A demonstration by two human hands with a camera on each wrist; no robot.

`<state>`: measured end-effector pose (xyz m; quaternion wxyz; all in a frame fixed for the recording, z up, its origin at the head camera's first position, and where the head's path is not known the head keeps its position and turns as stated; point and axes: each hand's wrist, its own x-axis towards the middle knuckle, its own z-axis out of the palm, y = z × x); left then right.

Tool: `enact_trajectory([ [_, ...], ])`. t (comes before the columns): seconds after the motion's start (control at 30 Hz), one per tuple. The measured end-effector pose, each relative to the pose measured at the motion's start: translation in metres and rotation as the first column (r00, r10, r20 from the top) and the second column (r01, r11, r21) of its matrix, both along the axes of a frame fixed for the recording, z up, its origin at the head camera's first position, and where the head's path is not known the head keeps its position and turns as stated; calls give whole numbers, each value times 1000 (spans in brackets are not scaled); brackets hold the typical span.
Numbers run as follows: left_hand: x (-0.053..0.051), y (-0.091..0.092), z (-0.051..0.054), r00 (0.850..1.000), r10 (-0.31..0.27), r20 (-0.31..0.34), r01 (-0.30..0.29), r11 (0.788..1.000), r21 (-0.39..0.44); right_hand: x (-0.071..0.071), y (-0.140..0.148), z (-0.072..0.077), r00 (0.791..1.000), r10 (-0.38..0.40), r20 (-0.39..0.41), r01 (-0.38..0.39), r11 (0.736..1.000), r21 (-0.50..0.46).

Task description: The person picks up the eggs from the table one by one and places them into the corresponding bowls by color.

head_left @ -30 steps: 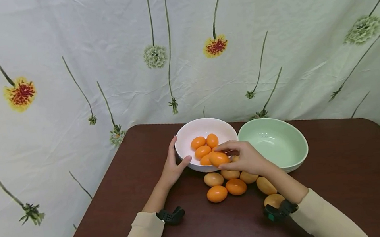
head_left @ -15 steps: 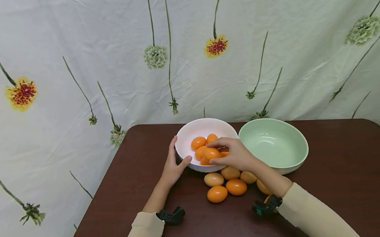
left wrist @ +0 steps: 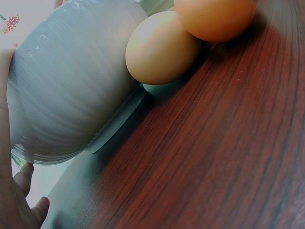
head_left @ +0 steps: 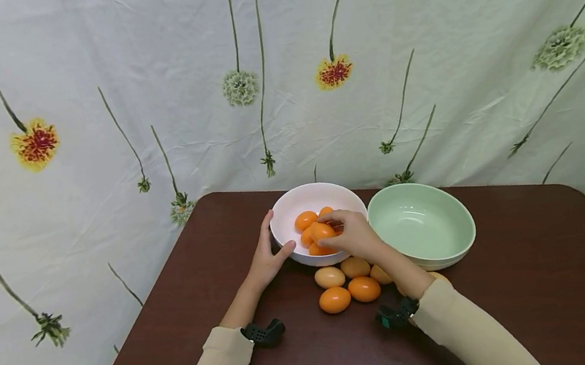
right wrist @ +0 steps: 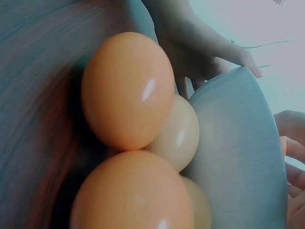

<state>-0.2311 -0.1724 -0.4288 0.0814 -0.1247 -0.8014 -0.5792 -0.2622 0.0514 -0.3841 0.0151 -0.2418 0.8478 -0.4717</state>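
A person's right hand (head_left: pixel 356 234) pinches an orange egg (head_left: pixel 322 232) between thumb and fingers inside a pale pink bowl (head_left: pixel 291 208), where more orange eggs (head_left: pixel 305 221) lie partly hidden behind the fingers; whether the gripped egg touches them cannot be told. The left hand (head_left: pixel 266 261) grips the same bowl by its side, thumb at the near rim and fingers around the left. In front, on a dark reddish-brown counter (head_left: pixel 201 250), two orange eggs (head_left: pixel 334 299) sit side by side near a row of tan eggs (head_left: pixel 329 277), some partly covered by the right forearm. A light green bowl (head_left: pixel 430 220) stands just beside the pink one, before a flower-printed cloth (head_left: pixel 188 66).
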Motion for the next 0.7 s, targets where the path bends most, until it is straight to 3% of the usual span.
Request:
enact_trajectory([
  [0.3, 0, -3, -2, 1000, -6, -8, 6, 1000, 14, -13, -16, 2, 998, -28, 55, 27, 1000, 15],
  [0.53, -2, -3, -2, 1000, -11, -17, 11, 1000, 12, -23, -20, 2, 998, -67, 20, 65, 995, 72],
  [0.7, -2, -1, -2, 1000, -18, -21, 18, 1000, 12, -25, -18, 0, 995, -92, 44, 88, 993, 82],
])
